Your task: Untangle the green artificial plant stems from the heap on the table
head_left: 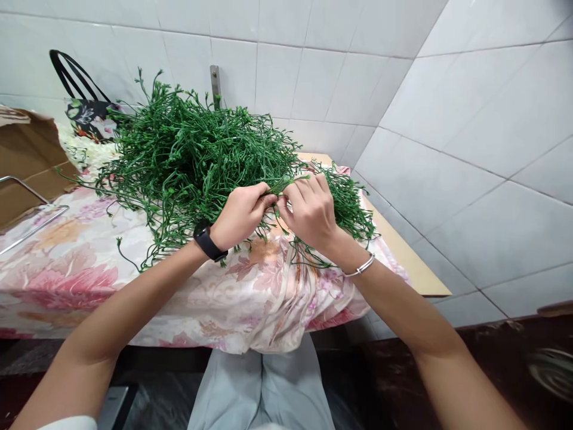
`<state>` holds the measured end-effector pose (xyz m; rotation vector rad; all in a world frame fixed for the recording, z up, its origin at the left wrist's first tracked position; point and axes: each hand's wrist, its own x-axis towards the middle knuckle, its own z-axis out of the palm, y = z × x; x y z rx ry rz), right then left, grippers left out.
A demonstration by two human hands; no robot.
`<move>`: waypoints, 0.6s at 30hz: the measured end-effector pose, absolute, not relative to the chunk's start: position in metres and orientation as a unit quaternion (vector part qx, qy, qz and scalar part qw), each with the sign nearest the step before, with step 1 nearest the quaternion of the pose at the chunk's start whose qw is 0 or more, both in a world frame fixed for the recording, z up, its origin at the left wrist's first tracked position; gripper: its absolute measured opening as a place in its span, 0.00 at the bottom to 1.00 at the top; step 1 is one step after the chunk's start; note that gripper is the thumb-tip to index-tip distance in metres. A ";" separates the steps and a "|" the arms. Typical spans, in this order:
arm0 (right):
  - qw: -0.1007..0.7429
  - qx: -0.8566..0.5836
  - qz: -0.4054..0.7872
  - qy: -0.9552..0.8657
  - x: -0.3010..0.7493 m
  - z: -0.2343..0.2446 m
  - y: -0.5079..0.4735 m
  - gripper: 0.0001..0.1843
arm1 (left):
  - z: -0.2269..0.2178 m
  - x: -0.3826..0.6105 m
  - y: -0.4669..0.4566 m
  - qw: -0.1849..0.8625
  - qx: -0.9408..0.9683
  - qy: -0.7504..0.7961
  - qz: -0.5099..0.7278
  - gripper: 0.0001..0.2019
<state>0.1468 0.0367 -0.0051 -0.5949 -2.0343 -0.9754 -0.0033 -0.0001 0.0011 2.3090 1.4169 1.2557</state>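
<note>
Both my hands meet over the table, pinching a green artificial stem (pixel 281 184) between them. My left hand (pixel 244 214), with a black watch at the wrist, is closed on its left part. Fingers curled, my right hand (pixel 311 209) grips the same stem close by; a silver bangle circles that wrist. Behind and to the left rises a big tangled pile of green plastic stems (pixel 197 149) with small branched tips. A smaller bunch of green stems (pixel 351 203) lies just right of my right hand. My fingers partly hide the held stem.
A floral tablecloth (pixel 179 304) covers the table, bunched near the front. The bare wooden edge (pixel 416 275) shows at right. At left are a cardboard box (pixel 31 161), a metal wire frame (pixel 36 230), white flowers (pixel 89 149) and a floral bag (pixel 92 116). Tiled walls (pixel 470 119) stand behind and right.
</note>
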 end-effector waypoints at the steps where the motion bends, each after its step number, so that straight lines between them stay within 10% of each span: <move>1: 0.392 -0.240 -0.392 -0.797 0.146 -0.005 0.035 0.12 | 0.001 -0.002 0.000 0.076 0.766 0.475 0.427 0.16; 9: 0.372 -0.251 -0.373 -0.812 0.151 0.002 0.041 0.13 | 0.001 -0.006 0.002 0.058 0.769 0.461 0.439 0.16; 18: 0.379 -0.157 0.167 -0.897 0.180 0.022 0.047 0.14 | 0.001 -0.015 0.001 0.040 0.784 0.436 0.441 0.10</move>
